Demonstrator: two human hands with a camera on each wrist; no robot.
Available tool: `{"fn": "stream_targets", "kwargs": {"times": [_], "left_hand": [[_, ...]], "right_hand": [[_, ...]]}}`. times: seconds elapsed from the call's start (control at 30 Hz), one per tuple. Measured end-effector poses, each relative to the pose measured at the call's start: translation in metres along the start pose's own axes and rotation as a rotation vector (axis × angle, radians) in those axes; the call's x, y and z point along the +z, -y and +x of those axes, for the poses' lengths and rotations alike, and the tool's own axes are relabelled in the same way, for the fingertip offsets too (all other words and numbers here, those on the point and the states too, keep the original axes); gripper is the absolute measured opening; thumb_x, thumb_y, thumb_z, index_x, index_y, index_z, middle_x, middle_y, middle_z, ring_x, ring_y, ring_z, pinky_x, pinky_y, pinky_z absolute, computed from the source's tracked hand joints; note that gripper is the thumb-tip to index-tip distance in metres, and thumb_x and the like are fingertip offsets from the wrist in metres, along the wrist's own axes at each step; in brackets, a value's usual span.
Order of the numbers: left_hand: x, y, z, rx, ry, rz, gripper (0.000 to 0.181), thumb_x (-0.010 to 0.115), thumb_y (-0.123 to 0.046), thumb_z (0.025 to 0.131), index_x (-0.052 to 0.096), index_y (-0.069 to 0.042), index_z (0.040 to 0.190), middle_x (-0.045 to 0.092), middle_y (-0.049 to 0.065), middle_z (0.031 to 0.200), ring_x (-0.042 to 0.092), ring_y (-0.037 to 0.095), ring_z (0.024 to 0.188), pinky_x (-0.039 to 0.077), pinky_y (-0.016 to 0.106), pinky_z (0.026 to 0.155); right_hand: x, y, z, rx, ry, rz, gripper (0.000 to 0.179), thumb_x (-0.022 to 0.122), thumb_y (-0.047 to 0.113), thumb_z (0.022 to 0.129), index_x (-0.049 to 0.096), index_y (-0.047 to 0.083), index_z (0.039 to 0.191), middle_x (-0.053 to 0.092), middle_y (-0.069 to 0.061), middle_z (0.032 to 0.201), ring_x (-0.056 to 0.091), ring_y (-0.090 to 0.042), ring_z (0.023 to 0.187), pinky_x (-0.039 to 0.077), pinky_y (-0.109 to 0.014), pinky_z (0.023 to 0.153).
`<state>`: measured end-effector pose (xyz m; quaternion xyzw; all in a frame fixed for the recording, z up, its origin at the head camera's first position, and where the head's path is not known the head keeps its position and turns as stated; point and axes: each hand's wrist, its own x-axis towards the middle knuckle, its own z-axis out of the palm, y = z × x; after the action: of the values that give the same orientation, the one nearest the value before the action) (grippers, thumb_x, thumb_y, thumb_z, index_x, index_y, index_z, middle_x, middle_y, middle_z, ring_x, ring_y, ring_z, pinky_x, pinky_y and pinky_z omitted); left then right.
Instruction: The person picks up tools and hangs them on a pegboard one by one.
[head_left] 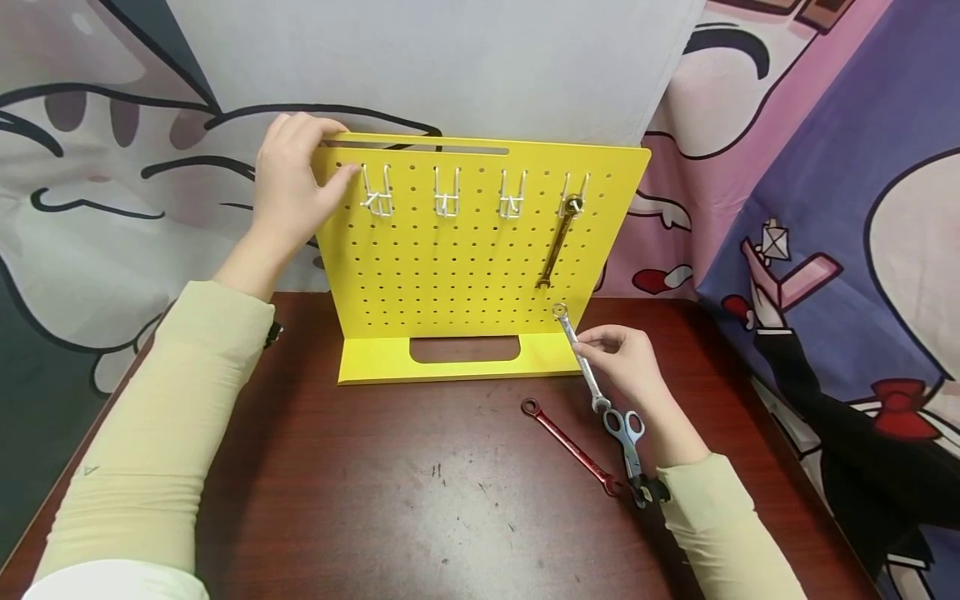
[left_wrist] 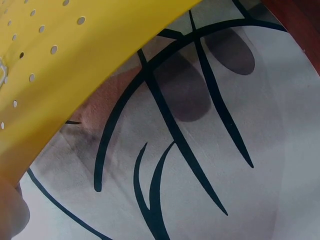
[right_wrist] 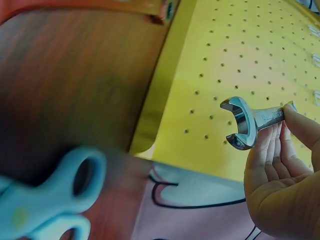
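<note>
My left hand [head_left: 296, 171] grips the upper left corner of a yellow pegboard [head_left: 450, 250], thumb on its front face. My right hand [head_left: 626, 362] pinches a silver combination wrench [head_left: 590, 382] between thumb and fingers, in front of the board's lower right. In the right wrist view the wrench's open jaw end [right_wrist: 245, 125] points away from the hand. A dark wrench [head_left: 556, 250] hangs by its ring end on the rightmost white hook [head_left: 566, 204]. On the table lie a red wrench [head_left: 570, 446] and light blue scissors [head_left: 630, 454], partly hidden by the right wrist.
More white wire hooks [head_left: 446, 204] line the board's upper part. The pegboard's base [head_left: 375, 360] stands on a dark reddish table [head_left: 405, 483]. Behind it are a pale panel [head_left: 450, 67] and cartoon-printed cloth [head_left: 810, 208].
</note>
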<state>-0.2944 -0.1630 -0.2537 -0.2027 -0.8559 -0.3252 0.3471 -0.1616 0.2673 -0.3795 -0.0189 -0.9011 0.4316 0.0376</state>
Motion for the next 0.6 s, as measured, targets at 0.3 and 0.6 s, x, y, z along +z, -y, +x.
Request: {"fn": "stream_targets", "kwargs": {"times": [0.3, 0.6], "left_hand": [[0.000, 0.001, 0.000, 0.005, -0.004, -0.009, 0.034, 0.076, -0.012, 0.097, 0.069, 0.001, 0.128, 0.070, 0.021, 0.124, 0.055, 0.037, 0.122, 0.041, 0.046, 0.113], [0.000, 0.000, 0.000, 0.009, -0.005, -0.010, 0.034, 0.076, -0.011, 0.097, 0.069, 0.001, 0.128, 0.070, 0.021, 0.123, 0.055, 0.038, 0.122, 0.040, 0.046, 0.112]], "right_hand": [[0.012, 0.027, 0.010, -0.037, -0.013, 0.114, 0.022, 0.080, 0.015, 0.094, 0.079, -0.003, 0.108, 0.079, -0.002, 0.088, 0.069, 0.000, 0.074, 0.056, -0.018, 0.071], [0.020, 0.058, 0.017, -0.083, -0.039, 0.298, 0.025, 0.080, 0.012, 0.094, 0.077, -0.007, 0.108, 0.073, 0.017, 0.080, 0.069, -0.003, 0.079, 0.055, -0.019, 0.082]]}}
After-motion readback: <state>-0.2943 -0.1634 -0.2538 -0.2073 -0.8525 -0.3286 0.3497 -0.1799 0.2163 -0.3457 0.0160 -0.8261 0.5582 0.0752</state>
